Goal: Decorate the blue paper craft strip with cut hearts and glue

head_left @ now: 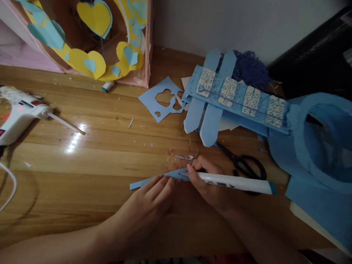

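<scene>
My left hand (pixel 150 203) holds a narrow blue foam or paper strip (pixel 141 183) at the table surface, its fingers close together over the strip's middle and the thumb hidden. My right hand (pixel 206 181) is closed around a white marker (pixel 233 182) with a teal end. The marker's tip touches or nearly touches the strip, just right of my left fingertips. Small blue scraps (pixel 183 157) and crumbs lie just beyond the strip. Black-handled scissors (pixel 251 167) rest behind my right hand, partly hidden by the marker.
A white glue gun (pixel 24 110) with a cord lies at the left. A pink box with yellow and blue paper hearts (pixel 96 18) stands behind. A blue craft piece with patterned tiles (pixel 231 95), a cut-out blue sheet (pixel 151 99), purple yarn (pixel 251 69) and a blue ring (pixel 299 128) occupy the right.
</scene>
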Tool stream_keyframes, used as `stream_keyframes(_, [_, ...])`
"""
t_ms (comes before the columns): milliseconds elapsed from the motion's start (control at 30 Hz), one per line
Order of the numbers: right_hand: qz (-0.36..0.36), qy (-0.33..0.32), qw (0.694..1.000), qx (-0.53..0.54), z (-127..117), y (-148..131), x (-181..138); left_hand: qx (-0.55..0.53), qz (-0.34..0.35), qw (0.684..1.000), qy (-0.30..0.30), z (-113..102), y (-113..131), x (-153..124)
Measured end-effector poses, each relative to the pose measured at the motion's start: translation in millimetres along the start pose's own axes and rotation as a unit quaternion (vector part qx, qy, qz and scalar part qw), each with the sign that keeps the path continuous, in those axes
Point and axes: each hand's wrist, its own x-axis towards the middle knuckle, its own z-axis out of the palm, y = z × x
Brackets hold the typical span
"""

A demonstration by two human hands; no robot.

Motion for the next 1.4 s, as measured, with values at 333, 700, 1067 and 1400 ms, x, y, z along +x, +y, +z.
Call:
stream_keyframes(333, [-0.032, 0.008, 0.999, -0.018, 2.5, 4.7, -1.8, -0.011, -0.007, 1.000, 0.006, 0.6, -2.3, 3.1])
stream_keyframes(700, [-0.033, -0.013, 0.999, -0.026, 0.7, 1.0, -0.8, -0.010, 0.002, 1.000, 0.008, 2.1, -3.8, 3.0])
stream_keyframes(1067, [-0.045, 0.040, 0.998, -0.020, -2.3, 0.5, -0.6, -0.007, 0.005, 1.000, 0.015, 1.6, -4.4, 3.0])
stream_keyframes(1400, [-0.052, 0.036, 0.997, -0.032, 0.2, -1.9, 1.4, -0.019, 0.001, 1.000, 0.017, 1.1, -4.5, 4.9])
